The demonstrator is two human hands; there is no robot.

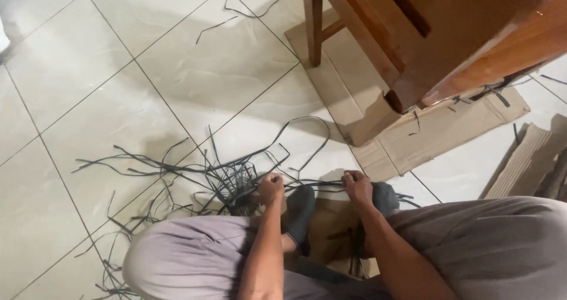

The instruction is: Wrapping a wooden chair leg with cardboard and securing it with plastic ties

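Two hands pull a dark strip taut across the floor

The thin black strip (313,186) runs left to right between the closed left hand (271,188) and right hand (357,185), both gripping it. Loose black strips (177,170) lie tangled left; flattened brown cardboard (413,140) lies under the wooden furniture (437,34).
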